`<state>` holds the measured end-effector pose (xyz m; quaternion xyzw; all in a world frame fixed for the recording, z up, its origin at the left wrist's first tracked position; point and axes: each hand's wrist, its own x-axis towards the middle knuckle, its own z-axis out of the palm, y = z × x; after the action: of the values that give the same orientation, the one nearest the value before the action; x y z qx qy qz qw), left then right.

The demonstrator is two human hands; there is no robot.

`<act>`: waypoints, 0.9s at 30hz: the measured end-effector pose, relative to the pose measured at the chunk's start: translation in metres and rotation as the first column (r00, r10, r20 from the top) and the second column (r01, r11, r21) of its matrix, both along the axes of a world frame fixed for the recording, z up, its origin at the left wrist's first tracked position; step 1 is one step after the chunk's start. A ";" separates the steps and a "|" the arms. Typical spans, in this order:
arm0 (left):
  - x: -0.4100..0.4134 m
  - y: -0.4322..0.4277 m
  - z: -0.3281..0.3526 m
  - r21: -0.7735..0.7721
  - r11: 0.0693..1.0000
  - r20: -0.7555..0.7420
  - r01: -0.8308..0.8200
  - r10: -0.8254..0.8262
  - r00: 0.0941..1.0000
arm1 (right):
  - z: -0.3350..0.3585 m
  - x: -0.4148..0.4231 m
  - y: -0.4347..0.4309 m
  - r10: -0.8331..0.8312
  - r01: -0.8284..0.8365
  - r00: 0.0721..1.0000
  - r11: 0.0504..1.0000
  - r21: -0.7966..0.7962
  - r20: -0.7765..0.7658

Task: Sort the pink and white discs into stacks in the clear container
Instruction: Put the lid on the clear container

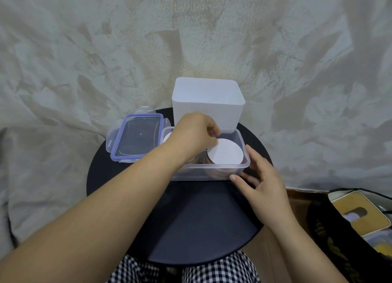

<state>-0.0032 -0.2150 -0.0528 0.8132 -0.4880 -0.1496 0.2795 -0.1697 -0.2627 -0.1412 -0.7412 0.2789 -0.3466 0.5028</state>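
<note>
Black counter [191, 219]: round; everything is carried on it.
White bin [209, 104]: opaque, set behind the clear container.
Clear container [241, 168]: steadied at its near right corner by the right hand [265, 185], fingers spread apart.
Lid [137, 139]: blue-rimmed, laid off to the left.
White disc [226, 152]: pinched at its edge by the left hand [194, 134], over pinkish discs inside.
Risk: the stack could be toppled if the disc is dropped off-centre.
Writing: none can be read.
</note>
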 end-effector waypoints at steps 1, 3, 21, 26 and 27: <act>0.000 0.000 0.001 0.006 1.000 0.010 0.006 -0.006 1.000 | 0.000 0.000 0.000 0.003 -0.003 1.000 1.000 -0.005 -0.003; 0.001 0.000 0.002 0.035 0.999 0.034 0.029 -0.030 0.999 | 0.000 0.000 0.000 0.009 -0.009 1.000 1.000 -0.004 -0.003; -0.009 -0.002 0.009 0.096 0.995 0.119 0.032 -0.044 0.992 | -0.001 -0.002 0.001 0.004 -0.004 1.000 1.000 -0.015 -0.006; -0.006 0.007 0.006 -0.042 0.999 0.067 0.022 -0.019 0.998 | 0.000 -0.001 0.001 0.004 -0.004 1.000 1.000 -0.012 -0.009; -0.006 0.012 0.005 -0.106 0.994 0.058 0.012 -0.006 0.998 | 0.000 -0.001 0.001 0.003 -0.004 1.000 1.000 -0.011 -0.013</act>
<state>-0.0088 -0.2031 -0.0474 0.7991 -0.5067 -0.1010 0.3073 -0.1703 -0.2619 -0.1412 -0.7466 0.2789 -0.3425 0.4975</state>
